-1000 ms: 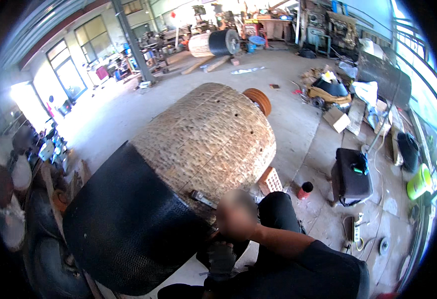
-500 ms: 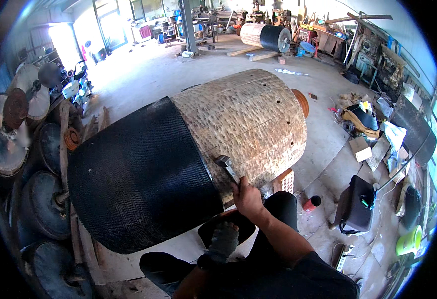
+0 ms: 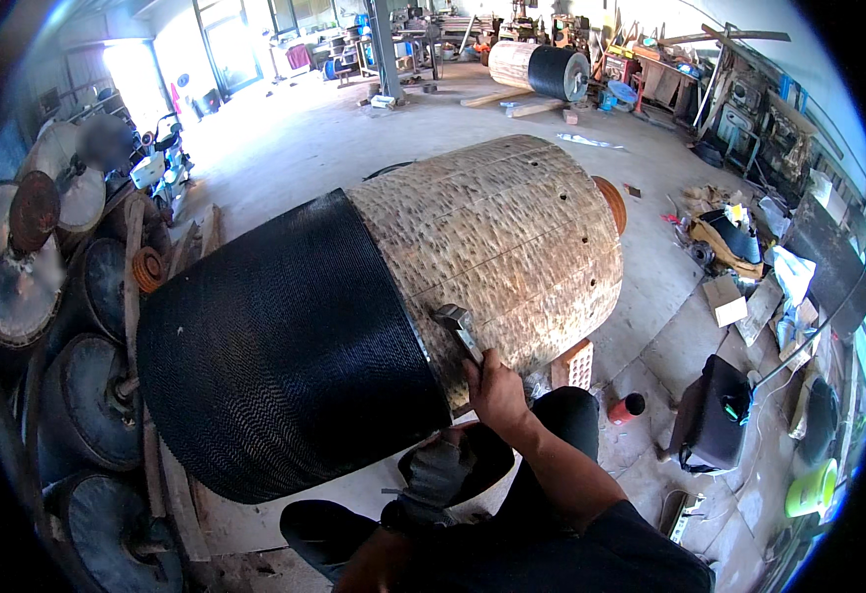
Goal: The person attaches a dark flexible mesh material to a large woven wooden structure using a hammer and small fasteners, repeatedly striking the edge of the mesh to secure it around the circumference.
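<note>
A large drum lies on its side across the middle, its left part wrapped in a black ridged covering (image 3: 275, 336) and its right part bare, pitted wood-like surface (image 3: 492, 232). My right hand (image 3: 498, 395) is closed around the handle of a hammer (image 3: 459, 323). The metal hammer head is over the bare surface, close to the edge of the black covering. Below the drum, my left hand (image 3: 437, 470) wears a grey glove and is at a dark rounded container (image 3: 487, 460) between my legs. Its fingers are blurred and partly hidden, so their grip is unclear.
Large metal discs (image 3: 18, 267) and wooden beams (image 3: 156, 445) line the left. To the right are a red can (image 3: 626, 407), a dark box-shaped seat (image 3: 712, 410), a green bucket (image 3: 811, 488) and scraps. A perforated brick (image 3: 577, 364) stands by the drum. Another drum (image 3: 542, 69) lies farther back.
The whole view has shifted slightly. My gloved left hand has turned and moved a little at the dark container. My right hand keeps the hammer in nearly the same place over the drum.
</note>
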Demonstrator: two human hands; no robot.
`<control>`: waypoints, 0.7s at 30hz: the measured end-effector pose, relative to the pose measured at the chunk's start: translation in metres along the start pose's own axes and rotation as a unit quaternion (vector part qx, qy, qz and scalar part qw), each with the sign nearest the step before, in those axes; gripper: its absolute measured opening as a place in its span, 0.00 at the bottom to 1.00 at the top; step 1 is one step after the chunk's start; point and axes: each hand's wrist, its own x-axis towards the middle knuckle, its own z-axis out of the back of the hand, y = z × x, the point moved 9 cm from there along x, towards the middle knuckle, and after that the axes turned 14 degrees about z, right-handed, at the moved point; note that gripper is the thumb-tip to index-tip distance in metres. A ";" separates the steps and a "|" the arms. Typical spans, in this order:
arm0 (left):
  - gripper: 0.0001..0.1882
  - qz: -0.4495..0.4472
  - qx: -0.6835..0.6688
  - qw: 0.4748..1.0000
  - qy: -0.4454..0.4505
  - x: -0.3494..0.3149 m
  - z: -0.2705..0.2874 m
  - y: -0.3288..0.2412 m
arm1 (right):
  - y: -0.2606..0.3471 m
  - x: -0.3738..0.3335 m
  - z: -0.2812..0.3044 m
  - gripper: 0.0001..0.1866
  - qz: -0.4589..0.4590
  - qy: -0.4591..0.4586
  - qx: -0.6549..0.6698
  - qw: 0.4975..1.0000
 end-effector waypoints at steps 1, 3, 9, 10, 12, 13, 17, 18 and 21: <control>0.15 0.022 -0.013 1.000 0.006 0.008 0.005 0.003 | 0.003 0.002 0.002 0.15 0.009 0.006 -0.009 1.000; 0.15 0.086 -0.070 0.990 0.088 0.020 -0.003 0.018 | 0.005 0.004 0.005 0.15 0.000 0.011 0.001 1.000; 0.14 0.024 -0.124 0.989 -0.079 0.044 0.064 0.028 | -0.008 0.005 -0.011 0.16 -0.147 0.090 -0.021 0.985; 0.14 0.014 -0.128 0.987 -0.097 0.049 0.073 0.027 | -0.011 0.003 -0.012 0.17 -0.142 0.080 -0.021 0.986; 0.15 0.043 -0.137 0.979 -0.142 0.063 0.093 0.028 | -0.015 0.000 -0.013 0.17 -0.140 0.069 -0.016 0.988; 0.15 0.037 -0.124 0.980 -0.152 0.070 0.098 0.031 | -0.016 0.000 -0.013 0.15 -0.143 0.067 -0.008 0.987; 0.10 0.018 -0.070 0.970 -0.234 0.095 0.127 0.035 | -0.011 0.001 -0.013 0.14 -0.149 0.070 0.041 0.986; 0.09 0.019 -0.057 0.965 -0.255 0.101 0.136 0.032 | -0.012 0.002 -0.013 0.14 -0.154 0.076 0.040 0.984; 0.11 0.037 -0.023 0.962 -0.268 0.120 0.150 0.026 | -0.015 -0.001 -0.015 0.14 -0.163 0.087 0.038 0.982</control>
